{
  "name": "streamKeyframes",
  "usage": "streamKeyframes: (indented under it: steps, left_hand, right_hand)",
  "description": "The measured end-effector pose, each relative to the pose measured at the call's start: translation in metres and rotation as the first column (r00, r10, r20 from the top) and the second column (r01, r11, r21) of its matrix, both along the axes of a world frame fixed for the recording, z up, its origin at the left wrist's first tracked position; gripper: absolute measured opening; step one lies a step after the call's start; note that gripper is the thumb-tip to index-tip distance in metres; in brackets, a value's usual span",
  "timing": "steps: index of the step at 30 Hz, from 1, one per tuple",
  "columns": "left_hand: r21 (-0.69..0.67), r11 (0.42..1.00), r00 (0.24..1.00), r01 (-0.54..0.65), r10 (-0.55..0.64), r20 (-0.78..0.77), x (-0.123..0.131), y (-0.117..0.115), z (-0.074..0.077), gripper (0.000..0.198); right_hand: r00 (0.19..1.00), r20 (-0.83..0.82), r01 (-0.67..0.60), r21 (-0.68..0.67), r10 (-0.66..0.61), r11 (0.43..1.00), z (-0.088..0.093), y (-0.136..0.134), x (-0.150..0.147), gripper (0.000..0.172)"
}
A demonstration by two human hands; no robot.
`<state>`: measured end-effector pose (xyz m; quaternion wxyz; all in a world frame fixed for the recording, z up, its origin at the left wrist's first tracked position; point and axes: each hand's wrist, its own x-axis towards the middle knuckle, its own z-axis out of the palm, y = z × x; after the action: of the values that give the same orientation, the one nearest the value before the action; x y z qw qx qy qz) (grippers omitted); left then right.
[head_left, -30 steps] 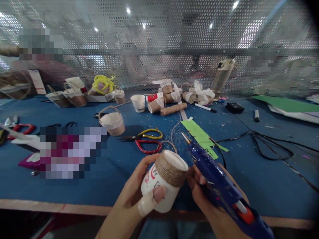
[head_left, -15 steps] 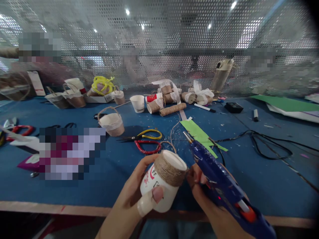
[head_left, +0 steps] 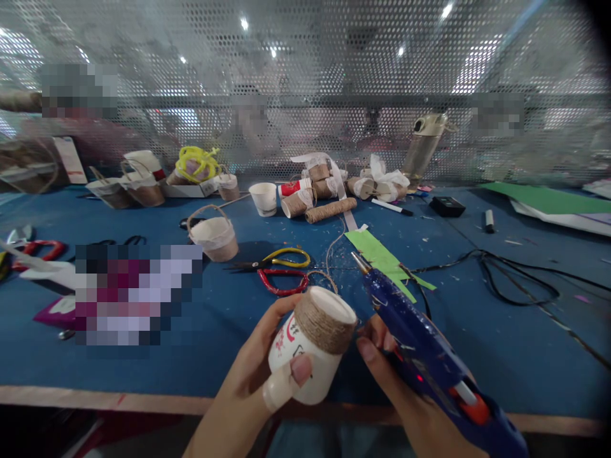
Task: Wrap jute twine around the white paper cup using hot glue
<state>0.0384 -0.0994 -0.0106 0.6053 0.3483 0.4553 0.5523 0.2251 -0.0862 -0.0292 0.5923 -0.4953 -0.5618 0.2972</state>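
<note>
My left hand (head_left: 267, 356) is wrapped around a white paper cup (head_left: 305, 362), tilted with its base up. Brown twine (head_left: 324, 324) is wound in close rows around the cup's upper part. A bandage covers part of my left thumb. In my right hand (head_left: 396, 369) is a blue hot glue gun (head_left: 424, 350) with an orange trigger and a small red light, its metal nozzle pointing up and away. My right thumb and forefinger are close together beside the cup, apart from it. Red-and-yellow-handled scissors (head_left: 281, 273) lie beyond the cup.
A small twine-wrapped basket (head_left: 214, 238) stands left of the scissors. Green paper strips (head_left: 382, 254) lie near the nozzle. At the back are a white paper cup (head_left: 263, 199), a twine roll (head_left: 331, 210) and a bottle (head_left: 424, 146). A black cable (head_left: 506, 280) loops at right.
My right fingers have drawn slightly away from the twine-wrapped cup, opening a small gap. The cup has shifted a little left. The glue gun stays nearly still.
</note>
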Motion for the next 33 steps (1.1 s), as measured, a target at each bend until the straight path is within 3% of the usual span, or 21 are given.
streamKeyframes:
  steps: [17, 29, 33]
  left_hand:
    - [0.133, 0.989, 0.998, 0.063, -0.059, -0.034, -0.007, 0.008, -0.005, 0.041]
    - [0.058, 0.998, 1.0, -0.016, 0.016, -0.007, -0.005, 0.004, -0.01, 0.048]
    - [-0.014, 0.999, 0.993, -0.032, 0.034, 0.109, -0.008, 0.009, -0.003, 0.057]
  right_hand:
    - [1.0, 0.015, -0.005, -0.018, 0.006, 1.0, -0.002, -0.001, -0.003, 0.011]
    - [1.0, -0.029, 0.006, -0.044, -0.008, 0.999, 0.0, -0.003, -0.008, 0.018]
    - [0.999, -0.034, 0.009, -0.037, -0.01, 0.999, 0.001, -0.003, -0.01, 0.019]
